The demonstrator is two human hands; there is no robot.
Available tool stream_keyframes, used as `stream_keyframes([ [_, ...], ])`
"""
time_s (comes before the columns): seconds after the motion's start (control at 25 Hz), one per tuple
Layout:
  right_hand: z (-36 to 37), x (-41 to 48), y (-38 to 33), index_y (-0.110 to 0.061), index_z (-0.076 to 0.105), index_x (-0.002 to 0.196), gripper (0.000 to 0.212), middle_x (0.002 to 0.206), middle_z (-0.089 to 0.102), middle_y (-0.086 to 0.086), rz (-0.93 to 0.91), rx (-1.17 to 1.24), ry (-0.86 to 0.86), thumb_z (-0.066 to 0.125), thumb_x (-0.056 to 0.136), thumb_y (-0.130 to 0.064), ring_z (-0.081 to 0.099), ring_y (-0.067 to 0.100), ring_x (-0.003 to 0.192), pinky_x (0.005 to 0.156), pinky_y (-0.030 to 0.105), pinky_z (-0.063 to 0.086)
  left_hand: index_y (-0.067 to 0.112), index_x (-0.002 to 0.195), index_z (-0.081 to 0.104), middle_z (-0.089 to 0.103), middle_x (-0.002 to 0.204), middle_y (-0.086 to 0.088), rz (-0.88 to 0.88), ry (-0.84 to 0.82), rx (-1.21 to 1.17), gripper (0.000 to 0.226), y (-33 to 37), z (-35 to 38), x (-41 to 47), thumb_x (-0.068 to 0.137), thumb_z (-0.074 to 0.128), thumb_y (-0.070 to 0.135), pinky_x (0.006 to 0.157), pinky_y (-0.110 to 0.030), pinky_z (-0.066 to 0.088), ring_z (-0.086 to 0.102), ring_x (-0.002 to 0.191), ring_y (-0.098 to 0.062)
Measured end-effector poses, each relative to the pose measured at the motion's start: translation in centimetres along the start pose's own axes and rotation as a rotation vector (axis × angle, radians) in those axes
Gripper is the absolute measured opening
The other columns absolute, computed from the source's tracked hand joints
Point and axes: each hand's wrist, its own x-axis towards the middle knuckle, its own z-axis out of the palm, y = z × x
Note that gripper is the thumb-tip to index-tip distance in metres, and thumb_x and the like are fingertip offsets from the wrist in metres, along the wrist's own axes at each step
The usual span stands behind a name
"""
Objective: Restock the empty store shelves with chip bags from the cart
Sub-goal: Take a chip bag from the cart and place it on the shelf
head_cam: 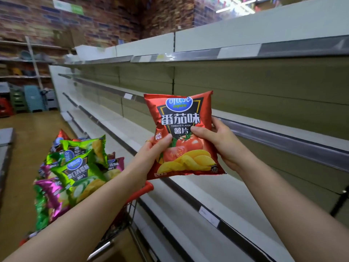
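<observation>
"Shelves [245,195] bare on every tier I see — nothing stocked."

"What's in hand?"

"My left hand [151,154] and right hand [221,142] clasp one red bag [181,133], upright, near the shelf edge. Cart [139,191] at my left holds heaped bags [81,167] — I'd judge almost everything's left. Far bays empty too."

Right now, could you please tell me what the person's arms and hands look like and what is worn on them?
The left forearm and right forearm are bare: no sleeves, gloves, watch or bracelet in view. The left hand wears a thin gold-coloured ring on one of its fingers; the right hand shows no jewellery.
</observation>
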Motion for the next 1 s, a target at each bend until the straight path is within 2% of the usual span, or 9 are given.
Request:
stream_keyframes([
  [0.08, -0.2, -1.4, -0.9, -0.015, 0.056, 0.116, 0.058, 0.106, 0.07, 0.007, 0.011, -0.01, 0.059, 0.079, 0.063, -0.02, 0.07, 0.024, 0.089, 0.079, 0.035, 0.057, 0.017, 0.125, 0.053, 0.071, 0.109, -0.008, -0.043, -0.054, -0.051, 0.062, 0.6, 0.8, 0.0, 0.075, 0.067, 0.05, 0.082, -0.039, 0.057, 0.069, 0.097, -0.028],
  [0.2, -0.9, -4.4, -1.8, -0.014, 0.052, 0.121, 0.064, 0.109, 0.069, 0.007, 0.02, -0.028, 0.179, 0.079, 0.064, -0.026, 0.069, 0.025, 0.092, 0.081, 0.038, 0.056, 0.013, 0.127, 0.051, 0.072, 0.106, -0.011, -0.078, -0.129, -0.111, 0.061, 1.4, 2.5, -0.1, 0.075, 0.065, 0.043, 0.069, -0.034, 0.06, 0.071, 0.091, -0.029],
  [0.28, -1.9, -7.0, -2.6, -0.013, 0.047, 0.124, 0.074, 0.111, 0.067, 0.005, 0.041, -0.063, 0.319, 0.081, 0.061, -0.033, 0.07, 0.02, 0.09, 0.079, 0.032, 0.057, 0.012, 0.127, 0.051, 0.071, 0.107, -0.013, -0.1, -0.23, -0.127, 0.06, 1.2, 4.7, -0.1, 0.076, 0.069, 0.039, 0.073, -0.039, 0.06, 0.07, 0.092, -0.031],
  [0.44, -5.0, -13.2, -4.9, -0.01, 0.044, 0.124, 0.079, 0.111, 0.066, 0.006, 0.115, -0.16, 0.564, 0.067, 0.06, -0.049, 0.069, 0.016, 0.089, 0.079, 0.03, 0.056, 0.011, 0.121, 0.056, 0.071, 0.104, -0.015, -0.162, -0.417, -0.181, 0.057, 0.9, 10.8, -0.8, 0.071, 0.067, 0.036, 0.076, -0.045, 0.058, 0.07, 0.089, -0.033],
  [0.68, -9.3, -22.6, -9.8, -0.008, 0.053, 0.114, 0.065, 0.107, 0.068, 0.008, 0.15, -0.28, 0.826, 0.068, 0.064, -0.047, 0.068, 0.016, 0.086, 0.078, 0.03, 0.055, 0.014, 0.116, 0.064, 0.072, 0.104, -0.014, -0.263, -0.729, -0.216, 0.047, 1.3, 21.2, -3.2, 0.077, 0.063, 0.041, 0.078, -0.045, 0.057, 0.07, 0.091, -0.032],
  [0.84, -12.5, -27.7, -13.3, -0.005, 0.063, 0.103, 0.042, 0.094, 0.072, 0.009, 0.173, -0.367, 0.962, 0.065, 0.08, -0.04, 0.069, 0.019, 0.079, 0.077, 0.033, 0.055, 0.014, 0.11, 0.065, 0.073, 0.099, -0.012, -0.311, -0.877, -0.159, 0.046, 2.4, 28.1, -4.9, 0.078, 0.062, 0.046, 0.069, -0.041, 0.059, 0.072, 0.083, -0.028],
  [0.92, -14.5, -30.2, -14.8, -0.003, 0.065, 0.101, 0.043, 0.093, 0.073, 0.011, 0.191, -0.403, 1.032, 0.064, 0.081, -0.041, 0.069, 0.021, 0.079, 0.078, 0.035, 0.055, 0.013, 0.107, 0.067, 0.074, 0.096, -0.012, -0.313, -0.941, -0.133, 0.044, 2.7, 31.7, -5.7, 0.082, 0.059, 0.048, 0.069, -0.039, 0.06, 0.072, 0.077, -0.026],
  [1.0, -16.6, -32.9, -16.1, -0.001, 0.067, 0.101, 0.044, 0.093, 0.073, 0.013, 0.207, -0.394, 1.078, 0.064, 0.082, -0.04, 0.068, 0.023, 0.079, 0.078, 0.036, 0.055, 0.012, 0.108, 0.067, 0.073, 0.098, -0.012, -0.304, -0.991, -0.106, 0.046, 2.8, 35.3, -6.7, 0.082, 0.058, 0.049, 0.076, -0.038, 0.058, 0.072, 0.082, -0.026],
])
